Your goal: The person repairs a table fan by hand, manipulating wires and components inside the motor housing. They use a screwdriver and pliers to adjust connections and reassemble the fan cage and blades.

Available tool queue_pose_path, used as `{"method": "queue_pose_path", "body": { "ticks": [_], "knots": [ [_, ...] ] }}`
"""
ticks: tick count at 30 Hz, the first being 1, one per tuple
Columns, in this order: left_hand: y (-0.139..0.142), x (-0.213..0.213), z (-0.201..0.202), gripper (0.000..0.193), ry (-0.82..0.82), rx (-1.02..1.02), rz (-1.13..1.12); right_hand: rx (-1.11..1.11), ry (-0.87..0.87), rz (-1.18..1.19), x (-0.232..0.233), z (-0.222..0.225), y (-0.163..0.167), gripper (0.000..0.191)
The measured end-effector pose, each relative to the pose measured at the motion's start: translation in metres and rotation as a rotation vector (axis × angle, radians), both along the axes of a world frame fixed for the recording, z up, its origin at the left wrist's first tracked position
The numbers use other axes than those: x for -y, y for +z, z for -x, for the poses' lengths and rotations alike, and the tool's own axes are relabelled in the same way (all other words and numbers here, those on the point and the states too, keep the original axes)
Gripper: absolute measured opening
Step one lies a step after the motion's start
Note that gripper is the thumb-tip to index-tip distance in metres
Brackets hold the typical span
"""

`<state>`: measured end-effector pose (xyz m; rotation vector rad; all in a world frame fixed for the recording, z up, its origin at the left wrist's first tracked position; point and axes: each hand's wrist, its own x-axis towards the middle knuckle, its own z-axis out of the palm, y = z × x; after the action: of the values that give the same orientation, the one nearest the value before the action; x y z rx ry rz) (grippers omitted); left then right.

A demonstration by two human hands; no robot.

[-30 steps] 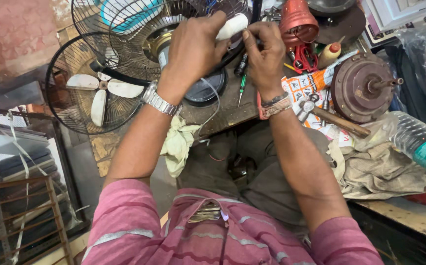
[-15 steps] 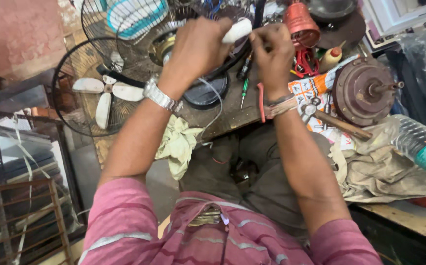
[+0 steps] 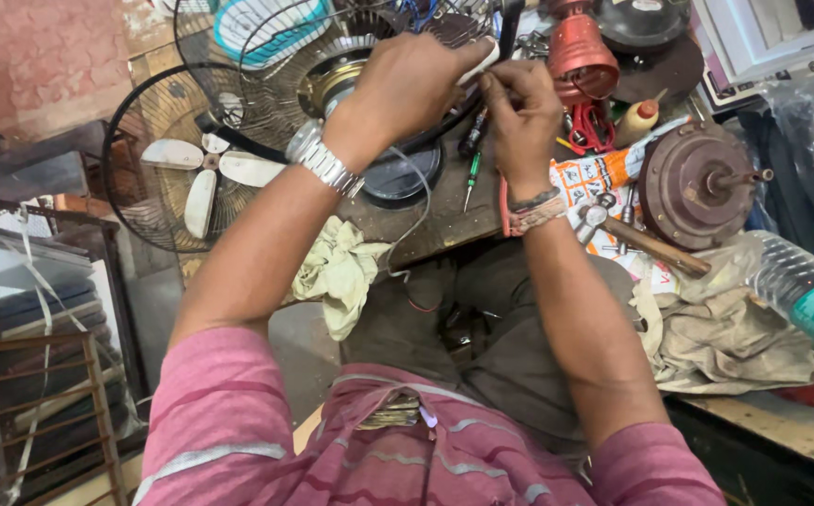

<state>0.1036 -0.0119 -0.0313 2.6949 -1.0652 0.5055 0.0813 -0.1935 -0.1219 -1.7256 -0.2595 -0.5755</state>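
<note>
A white part point(image 3: 482, 58) is being pinched by the left hand point(image 3: 407, 84) above the table point(image 3: 444, 211), steadied so that the right hand point(image 3: 524, 112), fingertips pressed together, can work its end.

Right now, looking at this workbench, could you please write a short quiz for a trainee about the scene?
1. True or false: the left hand holds a small white part.
2. On which wrist is the metal watch?
A. left
B. right
C. neither
3. Fill in: the hammer lies just in front of the brown round ____.

Key:
1. True; the right hand pinches at the same spot, beside the left.
2. A; the right wrist has a red band.
3. Motor, with its shaft pointing right.
</note>
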Motion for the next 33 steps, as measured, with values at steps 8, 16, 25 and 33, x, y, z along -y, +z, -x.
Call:
{"method": "queue_pose_path", "body": {
  "ticks": [8,16,25,33],
  "knots": [
    [-0.011,0.006,-0.008,0.049,-0.016,-0.134,0.17,0.01,0.183,-0.273,0.0,-0.015,-0.024,0.014],
    [-0.007,0.007,-0.008,0.034,-0.042,-0.143,0.316,-0.067,0.004,0.006,-0.002,-0.001,-0.006,0.015],
    [-0.01,0.01,-0.006,0.026,-0.015,-0.122,0.365,0.318,-0.211,0.531,0.003,0.011,0.016,0.013],
    [-0.013,0.012,-0.005,0.021,-0.01,-0.116,0.367,0.317,-0.335,0.693,-0.004,0.0,0.008,0.007]
  ]
}}
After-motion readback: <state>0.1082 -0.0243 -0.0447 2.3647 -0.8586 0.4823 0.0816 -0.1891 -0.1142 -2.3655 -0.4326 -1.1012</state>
